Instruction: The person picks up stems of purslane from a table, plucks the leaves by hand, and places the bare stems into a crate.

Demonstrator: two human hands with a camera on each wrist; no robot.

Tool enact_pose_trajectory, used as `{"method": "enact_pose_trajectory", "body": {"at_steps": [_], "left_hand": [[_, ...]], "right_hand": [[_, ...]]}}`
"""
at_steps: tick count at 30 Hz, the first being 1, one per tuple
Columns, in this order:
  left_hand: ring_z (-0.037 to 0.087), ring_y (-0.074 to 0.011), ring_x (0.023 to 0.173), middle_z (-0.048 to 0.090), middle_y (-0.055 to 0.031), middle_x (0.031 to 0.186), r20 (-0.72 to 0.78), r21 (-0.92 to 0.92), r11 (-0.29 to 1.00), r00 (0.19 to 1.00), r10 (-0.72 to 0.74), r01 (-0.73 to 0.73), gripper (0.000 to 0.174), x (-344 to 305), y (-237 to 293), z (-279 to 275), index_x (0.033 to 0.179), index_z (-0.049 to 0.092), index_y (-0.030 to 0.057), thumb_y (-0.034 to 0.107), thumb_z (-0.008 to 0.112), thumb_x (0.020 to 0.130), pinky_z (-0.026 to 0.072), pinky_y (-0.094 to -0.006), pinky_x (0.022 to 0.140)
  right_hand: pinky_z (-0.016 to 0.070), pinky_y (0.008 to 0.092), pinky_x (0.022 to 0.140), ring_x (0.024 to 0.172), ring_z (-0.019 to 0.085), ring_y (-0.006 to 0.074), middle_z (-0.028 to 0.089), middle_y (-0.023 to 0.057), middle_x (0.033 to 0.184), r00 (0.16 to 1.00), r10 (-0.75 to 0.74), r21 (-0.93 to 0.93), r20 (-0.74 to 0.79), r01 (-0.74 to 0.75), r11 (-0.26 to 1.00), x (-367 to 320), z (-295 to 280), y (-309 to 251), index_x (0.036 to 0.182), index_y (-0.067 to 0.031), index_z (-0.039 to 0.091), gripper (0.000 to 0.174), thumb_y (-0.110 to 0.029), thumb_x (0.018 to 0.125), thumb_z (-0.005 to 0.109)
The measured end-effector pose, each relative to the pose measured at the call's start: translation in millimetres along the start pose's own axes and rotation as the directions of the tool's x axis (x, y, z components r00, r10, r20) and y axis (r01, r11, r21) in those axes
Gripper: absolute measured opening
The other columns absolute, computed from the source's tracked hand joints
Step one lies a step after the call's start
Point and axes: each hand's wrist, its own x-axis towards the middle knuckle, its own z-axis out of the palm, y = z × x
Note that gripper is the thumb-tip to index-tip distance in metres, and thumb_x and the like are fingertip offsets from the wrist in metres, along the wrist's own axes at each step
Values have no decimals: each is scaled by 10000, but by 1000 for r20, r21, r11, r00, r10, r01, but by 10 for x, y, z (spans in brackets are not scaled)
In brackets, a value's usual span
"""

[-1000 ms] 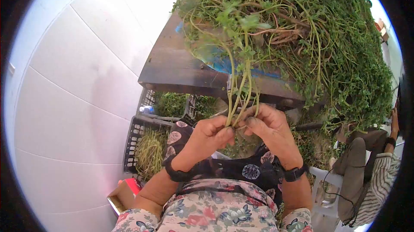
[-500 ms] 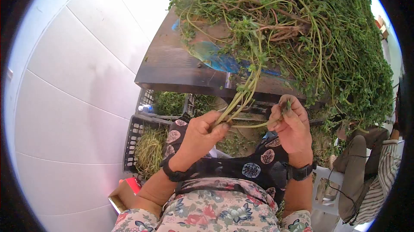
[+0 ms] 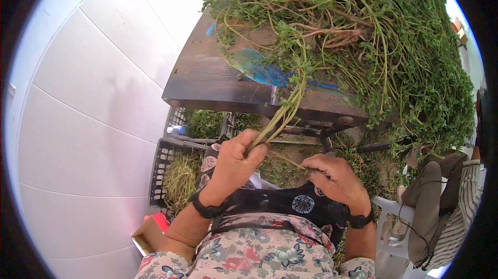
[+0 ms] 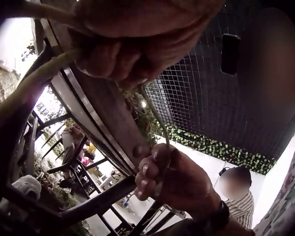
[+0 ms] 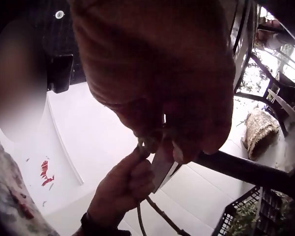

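A big heap of green leafy stems (image 3: pixel 363 35) covers a dark wooden table (image 3: pixel 207 82). My left hand (image 3: pixel 257 146) grips a small bunch of stems (image 3: pixel 282 110) by its lower end; the bunch slants up to the heap. My right hand (image 3: pixel 309 165) is lower, over my lap, and pinches one thin stem (image 3: pixel 285 158) that runs back to the left fist. In the left wrist view the right hand (image 4: pixel 155 182) curls round that thin stem under the table frame. The right wrist view shows the left hand (image 5: pixel 132 184) holding stems below the right fingers (image 5: pixel 187 142).
Black plastic crates (image 3: pixel 161 167) with cut greens stand under the table's left end. White tiles (image 3: pixel 78 123) lie to the left, a red box (image 3: pixel 155 224) near my elbow. Another person (image 3: pixel 451 222) sits on the right by a white plastic chair (image 3: pixel 386 211).
My right hand has come down from beside the table edge to my lap, drawing one thin stem out of the bunch. The left hand keeps its grip; the bunch leans further right.
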Motion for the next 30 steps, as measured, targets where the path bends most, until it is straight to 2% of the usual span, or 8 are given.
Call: {"method": "enact_pose_trajectory", "body": {"at_steps": [8,11,14,15,19,21,23,30], "left_hand": [[558,-153,559,572,-85,651,135,86,993,988,71,-83,111,-131,41,127,864,583,20,68,605,767,405,-256,500],[551,-206,501,550,-117,622,154,30,979,968,197,-203,166,-165,51,246,923,568,38,56,617,766,425,-277,486],[560,-240,504,550,-123,600,137,89,972,969,204,-218,170,-159,103,219,917,569,39,53,625,757,433,-295,483],[565,-250,513,554,-127,609,122,117,967,970,212,-226,171,-143,98,208,915,571,42,53,628,754,435,-299,483],[583,-276,552,570,-137,648,87,183,960,976,200,-213,179,-140,27,206,907,579,57,54,639,738,442,-315,487],[587,-280,566,576,-141,665,97,215,951,974,206,-223,184,-133,38,244,905,583,62,56,643,731,444,-322,490],[589,-282,574,580,-146,679,121,284,923,965,233,-259,189,-137,103,261,906,587,64,58,644,725,446,-329,493],[588,-289,580,584,-139,692,152,223,941,963,224,-255,199,-161,110,290,939,590,58,43,618,742,447,-327,502]], "right_hand": [[452,362,600,650,564,315,571,174,734,921,199,-111,-336,-248,962,1,161,155,924,-8,560,153,-47,781,521],[439,326,548,588,542,228,571,130,698,825,234,164,-515,-173,971,43,283,312,879,-5,558,110,-63,799,508],[414,276,504,555,504,139,554,55,676,686,585,812,-433,14,584,52,97,265,869,-14,555,105,-98,825,509],[391,241,486,539,475,103,529,3,667,700,562,816,-440,50,576,33,52,185,887,-26,549,113,-116,834,507],[405,236,515,550,471,93,525,26,683,759,532,752,-375,-85,653,-160,59,-24,967,-21,527,158,-56,813,529],[430,254,561,600,531,126,581,48,719,748,336,383,-573,-119,916,-139,60,-238,945,-25,551,181,-48,767,578],[465,281,633,702,608,187,635,99,828,784,147,46,-602,-150,988,-75,26,-362,919,-26,586,219,-45,708,638],[473,299,662,766,618,261,617,141,865,849,4,-2,-529,-6,1000,44,101,-243,918,-23,585,188,-83,745,630]]}}
